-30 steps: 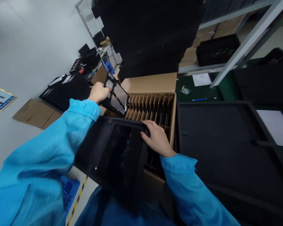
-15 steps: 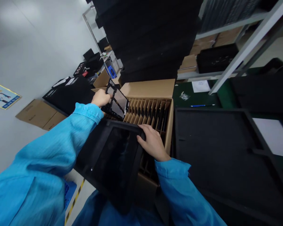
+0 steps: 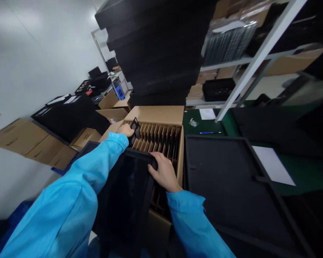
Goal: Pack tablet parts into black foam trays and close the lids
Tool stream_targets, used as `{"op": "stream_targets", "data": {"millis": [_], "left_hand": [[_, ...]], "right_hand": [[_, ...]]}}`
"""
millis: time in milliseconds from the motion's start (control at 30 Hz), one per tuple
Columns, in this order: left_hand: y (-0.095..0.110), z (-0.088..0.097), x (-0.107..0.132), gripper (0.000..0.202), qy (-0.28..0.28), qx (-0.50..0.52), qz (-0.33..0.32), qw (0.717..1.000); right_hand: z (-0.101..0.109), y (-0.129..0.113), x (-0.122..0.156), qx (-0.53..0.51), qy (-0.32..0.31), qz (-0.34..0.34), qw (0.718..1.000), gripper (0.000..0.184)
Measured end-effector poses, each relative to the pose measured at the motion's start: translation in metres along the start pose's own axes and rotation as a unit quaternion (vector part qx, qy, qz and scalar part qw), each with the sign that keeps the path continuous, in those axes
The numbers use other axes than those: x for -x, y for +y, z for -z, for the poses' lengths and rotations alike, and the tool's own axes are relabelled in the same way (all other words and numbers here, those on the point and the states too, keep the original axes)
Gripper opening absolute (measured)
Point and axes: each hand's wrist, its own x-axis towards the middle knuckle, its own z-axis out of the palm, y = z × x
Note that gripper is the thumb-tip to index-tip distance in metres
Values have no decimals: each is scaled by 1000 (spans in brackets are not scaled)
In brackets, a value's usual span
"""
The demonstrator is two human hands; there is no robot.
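My left hand [image 3: 125, 130] is closed on a thin black frame panel [image 3: 136, 126] with cut-out openings. The panel stands upright, its lower part down among the cardboard dividers [image 3: 150, 138] at the left of an open carton [image 3: 181, 157]. Several dark panels sit in the other slots. My right hand [image 3: 164, 172] grips the upper right corner of a black tray [image 3: 148, 193], thumb on top. This tray leans over the near part of the carton, and a dark glossy rectangle shows inside it. My left forearm hides the tray's left part.
Right of the carton lies another black tray [image 3: 226, 179] on a green table [image 3: 191, 116], with a blue pen [image 3: 210, 133] and paper sheets [image 3: 273, 165] near it. A tall black stack [image 3: 156, 57] rises behind. Brown cartons [image 3: 29, 139] stand at left; a shelf post [image 3: 261, 57] slants at right.
My left hand has lowered the frame panel into the carton, so much less of it shows. My right hand keeps its grip on the tray. The camera view has shifted.
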Motion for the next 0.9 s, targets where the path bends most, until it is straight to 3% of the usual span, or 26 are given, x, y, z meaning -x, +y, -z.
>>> {"op": "stream_targets", "data": {"millis": [200, 267, 333, 433, 533, 600, 700, 800, 900], "left_hand": [[7, -27, -4, 31, -36, -21, -25, 999], [3, -22, -1, 28, -36, -21, -56, 998], [-13, -7, 7, 29, -16, -28, -113, 993], [-72, 23, 27, 34, 65, -49, -220, 972], [-166, 35, 49, 47, 131, 8, -223, 966], [-232, 20, 58, 62, 130, 95, -158, 974], [-306, -26, 61, 81, 9, 244, -69, 967], [-336, -65, 61, 78, -89, 377, -83, 918], [-328, -77, 56, 71, -133, 444, -103, 880]], "right_hand": [[2, 0, -2, 5, -12, -9, 1000, 43], [2, 1, -2, 9, -9, -12, 1000, 43], [2, 1, -2, 11, -4, -16, 1000, 43], [2, 3, -2, 11, 4, -21, 1000, 44], [2, 3, -2, 20, 11, -29, 999, 46], [2, 0, -1, 51, 31, -45, 997, 49], [1, -10, 5, 159, 66, -139, 975, 53], [1, -23, 12, 270, 42, -282, 920, 49], [9, -27, 9, 305, 51, -332, 891, 35]]}}
